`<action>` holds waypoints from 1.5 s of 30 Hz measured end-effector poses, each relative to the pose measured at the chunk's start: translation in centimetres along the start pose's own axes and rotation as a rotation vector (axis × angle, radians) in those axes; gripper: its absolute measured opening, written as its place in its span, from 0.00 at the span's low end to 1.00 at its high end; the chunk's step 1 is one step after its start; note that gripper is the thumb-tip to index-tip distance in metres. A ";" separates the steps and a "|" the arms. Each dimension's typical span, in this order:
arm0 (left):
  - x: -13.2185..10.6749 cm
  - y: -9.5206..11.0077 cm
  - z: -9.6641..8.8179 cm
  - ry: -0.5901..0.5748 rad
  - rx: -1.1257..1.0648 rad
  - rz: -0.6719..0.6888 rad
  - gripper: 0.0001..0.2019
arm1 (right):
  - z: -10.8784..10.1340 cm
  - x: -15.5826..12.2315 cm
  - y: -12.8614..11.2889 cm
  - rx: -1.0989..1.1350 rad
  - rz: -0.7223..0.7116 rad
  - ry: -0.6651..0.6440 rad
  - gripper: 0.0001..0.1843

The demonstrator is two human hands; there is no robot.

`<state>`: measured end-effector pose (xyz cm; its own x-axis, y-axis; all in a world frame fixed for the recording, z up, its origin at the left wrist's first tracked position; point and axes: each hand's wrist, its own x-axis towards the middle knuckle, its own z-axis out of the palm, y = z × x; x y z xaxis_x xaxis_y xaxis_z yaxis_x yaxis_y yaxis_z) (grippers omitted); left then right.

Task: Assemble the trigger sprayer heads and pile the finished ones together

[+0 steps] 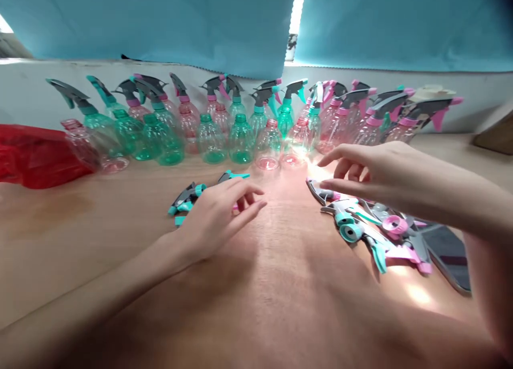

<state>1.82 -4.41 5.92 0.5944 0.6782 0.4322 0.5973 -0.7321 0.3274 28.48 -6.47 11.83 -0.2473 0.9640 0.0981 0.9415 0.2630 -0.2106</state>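
Observation:
My left hand (222, 211) lies on the wooden table (280, 283), fingers stretched and loosely curved, touching a small group of teal and grey spray heads (188, 195); something pink shows under its fingers. My right hand (366, 169) hovers with fingers spread over a pile of pink and teal spray heads (372, 230), its fingertips close to a grey one (318, 190). Neither hand visibly grips anything. A row of green and pink plastic spray bottles (240, 136) stands along the far side, some capped, some without heads.
A red plastic bag (32, 155) lies at the far left. A dark flat phone-like object (449, 254) rests at the right beside the pile. A white wall ledge and blue curtains close off the back. A brown box corner (497, 136) sits far right.

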 end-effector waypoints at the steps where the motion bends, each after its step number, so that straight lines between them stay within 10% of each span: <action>1: 1.0 0.5 0.7 -0.031 -0.020 0.042 0.08 | -0.1 0.2 0.8 -0.018 0.031 -0.067 0.24; 11: 9.4 2.2 10.0 -0.238 0.018 0.244 0.13 | -0.1 2.6 6.7 -0.150 0.253 -0.257 0.32; 19: 12.8 1.9 13.5 -0.296 0.096 0.428 0.11 | 0.5 2.8 7.5 -0.149 0.290 -0.412 0.37; 32: 8.9 -0.3 7.2 -0.423 0.220 0.302 0.18 | 1.4 2.7 6.4 -0.076 0.190 -0.381 0.36; 45: 4.4 0.4 6.4 -0.340 0.222 0.158 0.15 | 4.5 3.1 2.4 -0.135 -0.043 -0.424 0.20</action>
<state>8.11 -1.37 2.61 0.8090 0.5686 0.1492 0.5642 -0.8223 0.0746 28.95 -2.62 7.29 -0.3327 0.8908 -0.3096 0.9427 0.3232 -0.0832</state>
